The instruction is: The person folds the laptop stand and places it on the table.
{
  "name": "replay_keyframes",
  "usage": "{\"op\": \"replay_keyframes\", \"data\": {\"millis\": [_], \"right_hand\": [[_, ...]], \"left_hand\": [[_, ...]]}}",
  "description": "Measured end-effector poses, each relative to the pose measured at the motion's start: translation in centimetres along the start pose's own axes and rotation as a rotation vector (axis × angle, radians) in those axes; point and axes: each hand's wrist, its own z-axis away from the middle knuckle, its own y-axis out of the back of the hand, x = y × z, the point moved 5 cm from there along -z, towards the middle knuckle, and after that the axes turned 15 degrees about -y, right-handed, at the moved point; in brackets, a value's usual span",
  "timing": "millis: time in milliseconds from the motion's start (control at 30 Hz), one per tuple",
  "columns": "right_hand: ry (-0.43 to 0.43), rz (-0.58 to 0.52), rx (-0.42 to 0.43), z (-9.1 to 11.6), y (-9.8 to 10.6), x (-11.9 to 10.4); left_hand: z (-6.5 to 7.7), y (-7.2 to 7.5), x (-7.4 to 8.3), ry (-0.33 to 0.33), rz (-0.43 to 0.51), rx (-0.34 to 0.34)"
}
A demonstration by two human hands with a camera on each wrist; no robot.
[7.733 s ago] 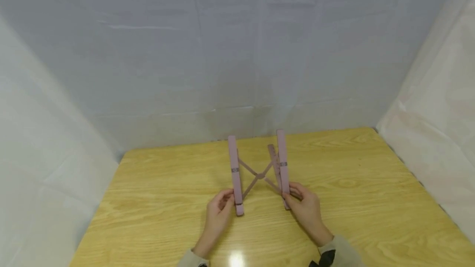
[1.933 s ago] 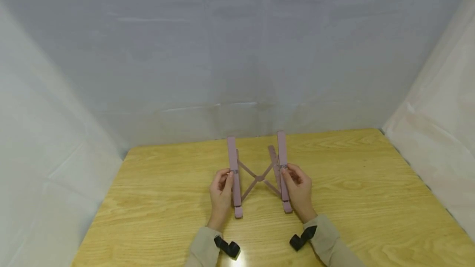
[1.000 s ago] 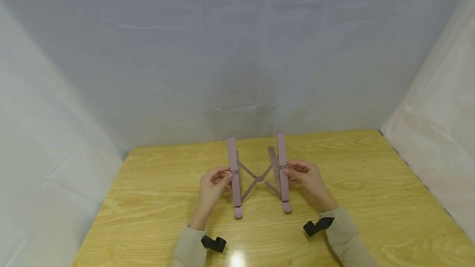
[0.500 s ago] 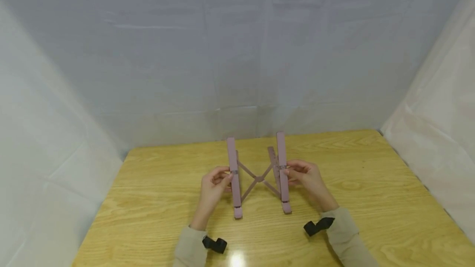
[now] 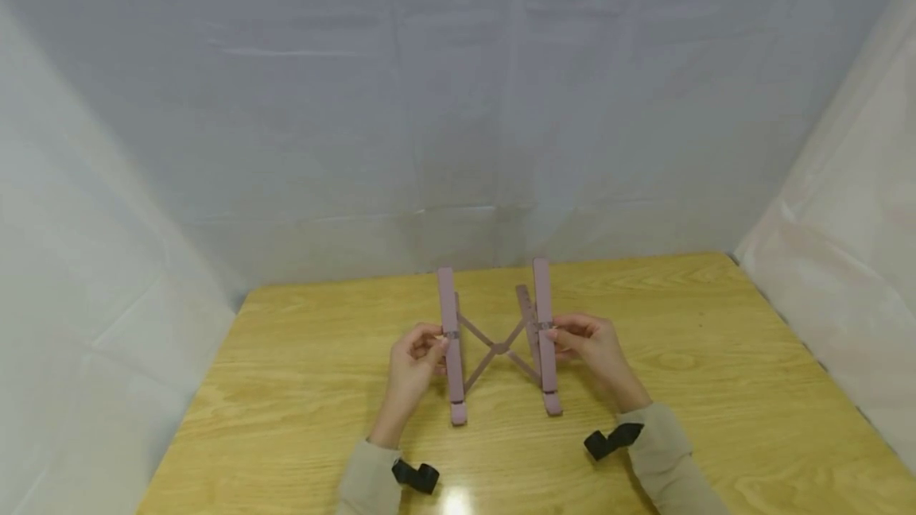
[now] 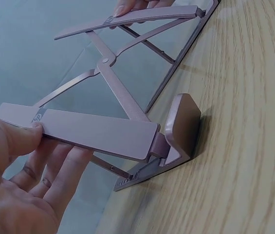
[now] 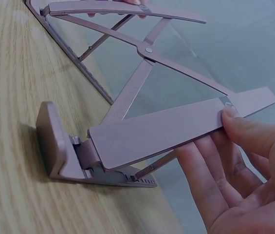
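Note:
A pink folding laptop stand (image 5: 500,348) stands unfolded on the table, its two long arms raised at a slant and joined by an X-shaped brace. My left hand (image 5: 413,360) pinches the left arm (image 6: 93,129) near its grey logo band, thumb on top and fingers beneath. On the other side my right hand (image 5: 592,344) grips the right arm (image 7: 176,129) the same way, with the thumb on the grey band. Upturned lips (image 6: 183,124) at the near ends of the base rails rest on the wood. Thin support struts (image 7: 156,163) run from the arms down to notched rails.
The wooden table (image 5: 300,388) spreads around the stand. A pale sheet (image 5: 458,102) hangs behind the far edge, with more white sheeting (image 5: 844,221) at both sides. Black wrist cameras (image 5: 415,476) sit on both sleeves.
Both hands have moved from the arms' near ends up to the grey bands. Over the last second the grips stay in place, and the stand hardly shifts in view.

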Motion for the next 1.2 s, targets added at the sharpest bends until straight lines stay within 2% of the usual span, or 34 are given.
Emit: {"op": "replay_keyframes", "data": {"millis": [300,467,900,1200], "right_hand": [[0.003,-0.009,-0.018,0.10,-0.26,0.06],[-0.010,0.000,0.000,0.12,-0.26,0.03],[0.007,0.007,-0.014,0.23,-0.19,-0.12],[0.033,0.049,-0.007,0.29,-0.26,-0.48]], "left_hand": [[0.14,0.16,0.04,-0.033,0.050,-0.027],[0.16,0.17,0.04,-0.037,0.052,-0.049],[0.18,-0.45,-0.20,-0.056,0.030,0.045],[0.15,-0.59,-0.24,-0.066,0.049,0.056]]}}
